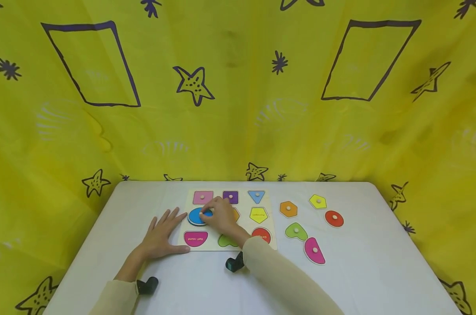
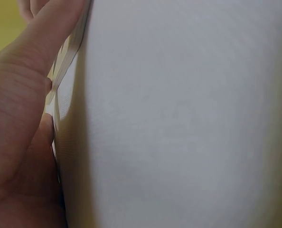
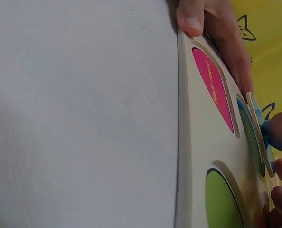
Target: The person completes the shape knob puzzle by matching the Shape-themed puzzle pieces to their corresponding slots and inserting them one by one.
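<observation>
A wooden shape puzzle board [image 1: 243, 205] lies on the white table [image 1: 372, 271]. My right hand [image 1: 221, 216] pinches the knob of a blue circle piece [image 1: 196, 217] over the board's left middle. In the right wrist view the blue circle piece [image 3: 257, 124] stands tilted up from its recess, with my fingertips [image 3: 279, 133] on it. My left hand [image 1: 162, 234] lies flat on the table, its thumb against the board's left front edge. The left wrist view shows that hand [image 2: 17, 123] beside the board edge [image 2: 67, 52].
Loose pieces lie right of the board: an orange hexagon [image 1: 288, 209], a yellow pentagon [image 1: 318, 201], a red oval [image 1: 334, 218], a green heart [image 1: 295, 231] and a pink half round [image 1: 314, 250]. Yellow patterned cloth [image 1: 238, 87] walls in the table.
</observation>
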### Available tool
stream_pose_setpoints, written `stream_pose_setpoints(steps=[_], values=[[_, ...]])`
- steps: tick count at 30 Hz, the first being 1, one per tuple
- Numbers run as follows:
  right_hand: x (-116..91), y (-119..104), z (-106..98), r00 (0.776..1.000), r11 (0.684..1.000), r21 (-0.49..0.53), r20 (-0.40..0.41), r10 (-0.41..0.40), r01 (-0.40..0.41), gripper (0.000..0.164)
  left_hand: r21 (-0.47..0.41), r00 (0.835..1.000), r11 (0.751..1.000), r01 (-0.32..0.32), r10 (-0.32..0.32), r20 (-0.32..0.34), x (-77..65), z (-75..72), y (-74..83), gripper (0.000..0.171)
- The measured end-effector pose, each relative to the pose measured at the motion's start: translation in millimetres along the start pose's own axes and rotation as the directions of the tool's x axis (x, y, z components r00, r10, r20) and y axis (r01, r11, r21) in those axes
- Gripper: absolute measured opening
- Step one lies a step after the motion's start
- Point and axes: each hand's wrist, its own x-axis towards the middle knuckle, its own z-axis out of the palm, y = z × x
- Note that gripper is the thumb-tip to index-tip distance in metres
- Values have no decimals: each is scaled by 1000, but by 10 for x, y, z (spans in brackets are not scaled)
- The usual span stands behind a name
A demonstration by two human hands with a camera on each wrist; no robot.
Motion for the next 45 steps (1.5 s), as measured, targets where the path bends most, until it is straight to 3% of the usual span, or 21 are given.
stream_pose_setpoints(steps=[7,45], values=[[1,-23,74,1000,996,-84,-11,-6,5,11,5,1000,1000,-1,1,-5,-4,-28,2,107],[-1,-19,101,1000,993,-117,-12,23,-24,12,-9,1000,1000,-18,18,-5,-16,-35,46,105]])
